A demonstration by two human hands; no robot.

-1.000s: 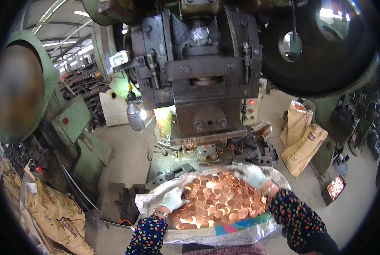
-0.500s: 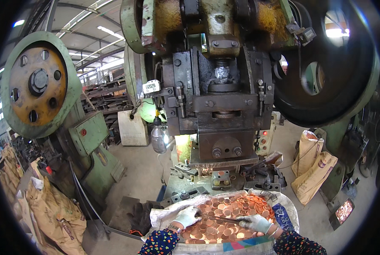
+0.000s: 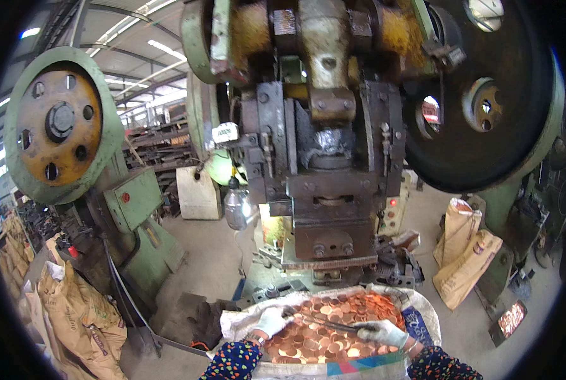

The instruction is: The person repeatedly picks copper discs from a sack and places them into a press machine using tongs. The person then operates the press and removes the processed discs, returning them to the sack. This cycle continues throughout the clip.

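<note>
Both my hands wear pale gloves and hover over a white woven sack (image 3: 232,324) heaped with copper-coloured round discs (image 3: 321,348). My right hand (image 3: 384,333) is closed round one end of a long thin dark tool (image 3: 331,324), which points left across the discs. At the tool's far tip, my left hand (image 3: 273,322) has its fingers pinched together; whatever they hold is too small to make out. Just beyond the sack stands a power press, its dark ram block (image 3: 332,235) low over the press bed. The lower die is mostly hidden beneath it.
A large dark flywheel (image 3: 479,139) is at the right of the press. Brown paper sacks stand at right (image 3: 467,266) and left (image 3: 80,316). Another green press (image 3: 61,126) stands at left. A lamp (image 3: 235,206) hangs beside the ram.
The press ram has come down, covering most of the lower die, and the flywheel has turned. My left hand has shifted slightly left; my right hand still holds the dark tool.
</note>
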